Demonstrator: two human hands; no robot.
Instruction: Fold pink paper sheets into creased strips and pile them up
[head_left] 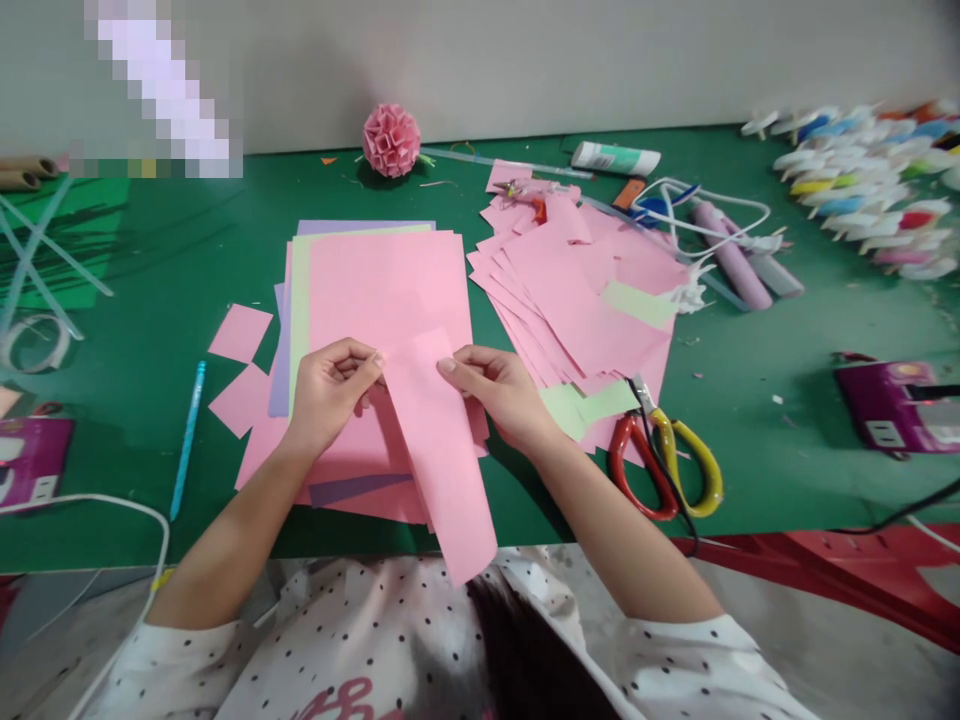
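Note:
My left hand (330, 385) and my right hand (499, 385) both pinch the upper end of a long pink paper strip (442, 460), one at each side edge. The strip hangs toward me past the table's front edge. Under it lies a stack of paper sheets (382, 275), pink on top with pale green and purple edges showing at the left. Two small pink squares (240, 335) lie left of the stack.
A heap of cut pink pieces (577, 290) lies to the right, with red-and-yellow scissors (664, 460) at its near end. A pink paper flower ball (391, 140), a glue stick (615, 158), a blue pencil (187, 435), folded paper pieces (862, 185) and purple devices (896, 405) sit on the green table (150, 260).

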